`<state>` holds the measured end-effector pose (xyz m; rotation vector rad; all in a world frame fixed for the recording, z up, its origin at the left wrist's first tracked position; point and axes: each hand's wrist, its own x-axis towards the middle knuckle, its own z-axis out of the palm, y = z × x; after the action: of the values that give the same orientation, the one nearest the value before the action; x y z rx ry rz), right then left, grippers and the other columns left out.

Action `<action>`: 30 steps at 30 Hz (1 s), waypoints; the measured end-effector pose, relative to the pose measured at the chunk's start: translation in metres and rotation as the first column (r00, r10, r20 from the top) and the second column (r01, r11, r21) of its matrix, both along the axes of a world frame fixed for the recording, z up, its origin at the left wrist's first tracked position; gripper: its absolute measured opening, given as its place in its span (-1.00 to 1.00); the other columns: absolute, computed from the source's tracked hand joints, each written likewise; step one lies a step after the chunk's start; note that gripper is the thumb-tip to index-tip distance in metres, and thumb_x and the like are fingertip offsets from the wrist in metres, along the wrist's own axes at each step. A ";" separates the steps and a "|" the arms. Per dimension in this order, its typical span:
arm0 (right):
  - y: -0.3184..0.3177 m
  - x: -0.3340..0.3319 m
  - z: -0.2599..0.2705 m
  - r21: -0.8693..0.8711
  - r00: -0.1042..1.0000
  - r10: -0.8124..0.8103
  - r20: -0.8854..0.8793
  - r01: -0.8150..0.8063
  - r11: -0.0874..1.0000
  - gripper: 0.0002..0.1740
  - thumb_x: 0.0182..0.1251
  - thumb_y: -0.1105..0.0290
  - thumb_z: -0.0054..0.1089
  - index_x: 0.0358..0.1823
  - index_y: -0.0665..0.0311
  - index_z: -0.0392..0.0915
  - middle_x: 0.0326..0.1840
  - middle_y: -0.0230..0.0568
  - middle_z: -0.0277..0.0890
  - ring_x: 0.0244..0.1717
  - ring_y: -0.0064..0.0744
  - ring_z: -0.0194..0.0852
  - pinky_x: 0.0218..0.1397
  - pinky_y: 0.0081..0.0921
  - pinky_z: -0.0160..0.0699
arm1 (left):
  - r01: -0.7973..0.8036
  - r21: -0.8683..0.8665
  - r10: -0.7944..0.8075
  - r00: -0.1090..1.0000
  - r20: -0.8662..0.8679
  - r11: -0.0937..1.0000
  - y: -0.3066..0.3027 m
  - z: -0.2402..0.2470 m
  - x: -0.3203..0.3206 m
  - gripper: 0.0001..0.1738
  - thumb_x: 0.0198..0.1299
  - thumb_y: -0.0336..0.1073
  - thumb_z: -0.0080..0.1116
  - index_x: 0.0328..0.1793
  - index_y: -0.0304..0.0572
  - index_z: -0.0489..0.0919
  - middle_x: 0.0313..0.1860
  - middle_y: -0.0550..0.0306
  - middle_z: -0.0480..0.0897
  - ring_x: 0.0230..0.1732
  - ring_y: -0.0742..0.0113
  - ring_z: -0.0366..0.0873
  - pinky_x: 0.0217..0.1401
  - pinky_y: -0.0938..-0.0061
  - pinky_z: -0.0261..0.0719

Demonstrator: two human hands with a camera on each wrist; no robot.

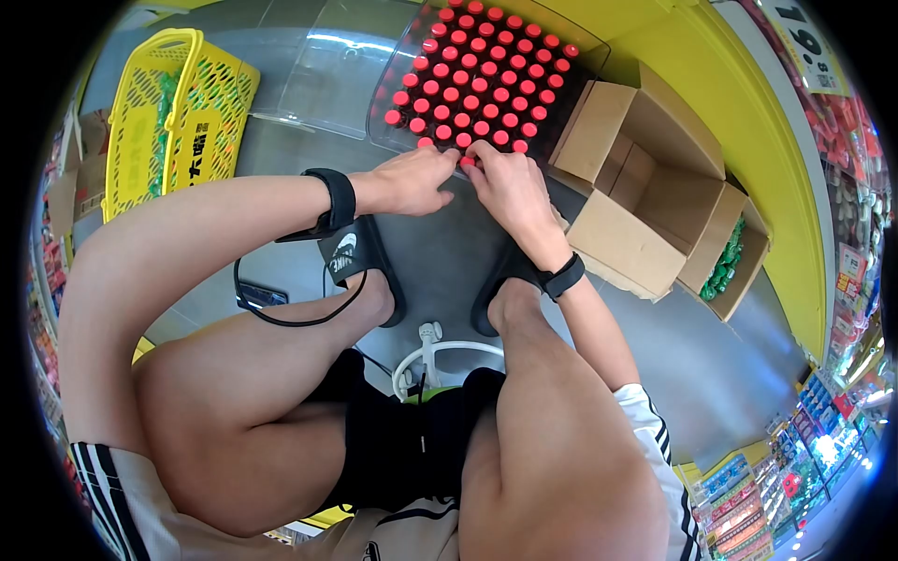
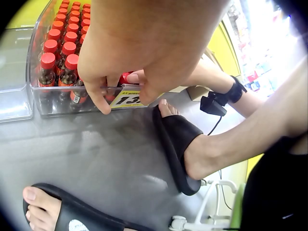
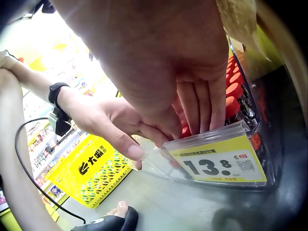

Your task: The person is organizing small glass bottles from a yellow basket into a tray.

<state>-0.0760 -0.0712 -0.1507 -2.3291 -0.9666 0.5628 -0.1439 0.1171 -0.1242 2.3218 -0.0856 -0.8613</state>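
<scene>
A clear plastic bin (image 1: 379, 126) holds rows of small dark bottles (image 1: 472, 84) with red caps. Both hands reach to its front wall. My right hand (image 1: 513, 187) pinches a red-capped bottle (image 1: 467, 162) at the front row, thumb and fingers at the cap; in the right wrist view its fingers dip behind the price label (image 3: 216, 163). Close beside it, my left hand (image 1: 416, 179) has its fingers at the front row and its thumb apart, hanging outside the wall. In the left wrist view, this left hand (image 2: 139, 53) covers part of the bottles and label.
A yellow basket (image 1: 210, 122) with green items stands left. At right are an open cardboard box (image 1: 622, 248) and another box (image 1: 748, 271) with green packets. A phone (image 1: 262, 295) lies on the floor by the slippered feet. Yellow shelving (image 1: 795, 178) borders the right.
</scene>
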 end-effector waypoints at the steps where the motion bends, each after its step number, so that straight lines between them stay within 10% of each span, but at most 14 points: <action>1: 0.000 0.000 -0.001 0.011 1.000 0.002 0.010 -0.002 1.000 -0.81 0.48 0.32 0.37 -0.01 0.25 0.69 -0.31 0.04 0.78 -0.25 0.22 0.77 -0.15 0.02 0.75 | 0.000 0.001 0.000 1.000 0.000 1.000 0.000 0.002 0.000 -0.40 0.29 -0.29 0.37 0.29 -0.65 0.46 -0.06 -0.46 0.74 0.07 -0.34 0.74 0.17 -0.03 0.70; 22: -0.049 0.013 0.096 0.301 0.954 -0.075 0.292 -0.017 0.954 -0.81 0.40 0.47 0.39 0.00 0.27 0.71 -0.20 -0.09 0.69 -0.11 0.01 0.68 -0.03 -0.13 0.71 | -0.148 0.064 0.133 0.972 0.194 0.987 -0.022 0.049 0.025 -0.45 0.19 -0.44 0.24 0.29 -0.61 0.44 0.06 -0.49 0.68 0.14 -0.41 0.70 0.24 -0.07 0.67; 30: -0.179 0.029 0.082 -0.053 0.863 -0.128 0.488 0.176 0.983 -0.43 0.31 0.26 0.53 0.32 0.24 0.61 0.11 -0.03 0.66 0.24 0.08 0.56 0.33 -0.01 0.55 | -0.052 -0.105 0.073 0.975 0.208 0.993 -0.048 0.078 0.066 -0.55 0.35 -0.39 0.24 0.33 -0.34 0.47 0.24 -0.22 0.66 0.22 -0.15 0.67 0.25 0.07 0.67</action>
<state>-0.0466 -0.2503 -0.0687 -2.6686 -0.9673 -0.0535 -0.0781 0.0690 -0.0466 2.3019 -0.1420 -0.5640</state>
